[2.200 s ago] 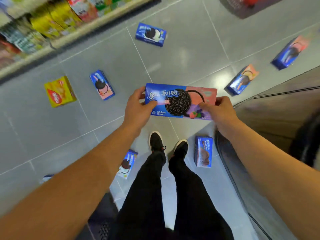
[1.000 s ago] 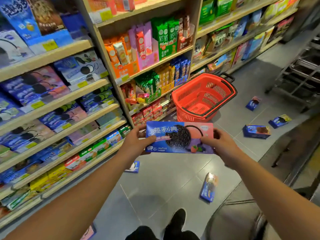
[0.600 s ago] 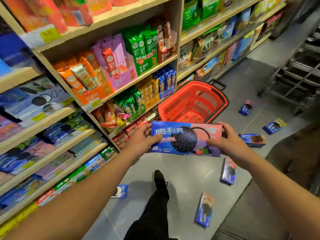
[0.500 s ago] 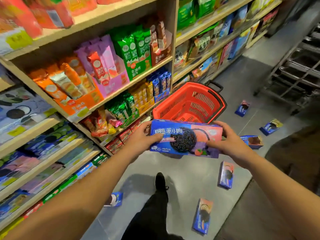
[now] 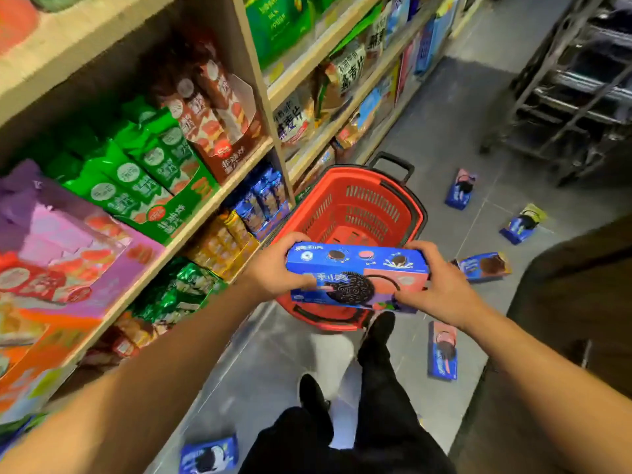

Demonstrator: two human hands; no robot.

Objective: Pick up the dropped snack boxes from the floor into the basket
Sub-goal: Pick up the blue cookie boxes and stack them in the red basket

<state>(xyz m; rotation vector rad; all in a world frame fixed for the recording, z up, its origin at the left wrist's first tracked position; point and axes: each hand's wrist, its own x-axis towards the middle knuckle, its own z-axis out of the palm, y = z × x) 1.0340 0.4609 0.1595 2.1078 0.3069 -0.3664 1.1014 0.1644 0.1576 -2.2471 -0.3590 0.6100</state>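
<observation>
- Both hands grasp one cookie box [image 5: 357, 280]: the left hand [image 5: 273, 268] curls round its left end, thumb on the front face, and the right hand [image 5: 441, 285] wraps its right end the same way.
- It is a flat, glossy cardboard rectangle, blue at the left and pink at the right, printed with a dark round sandwich cookie; it is held level above the near rim of the basket [image 5: 355, 206].
- That basket is red slatted plastic with a black handle, standing on the floor just beside the lowest shelf.
- Other like boxes lie on the grey tiled floor [image 5: 444, 131]: one box by the right foot [image 5: 443, 350], one brown-ended box [image 5: 484, 266] right of the hands, two further off [image 5: 460, 188] [image 5: 521, 224], and one at the bottom edge [image 5: 208, 456].
- Wooden shelves [image 5: 212, 200] at the left carry crinkled green, purple and orange snack packs.
- Compared with half a second ago, the box has tipped so its top edge shows, and it now overlaps the basket, which sits closer in view.
</observation>
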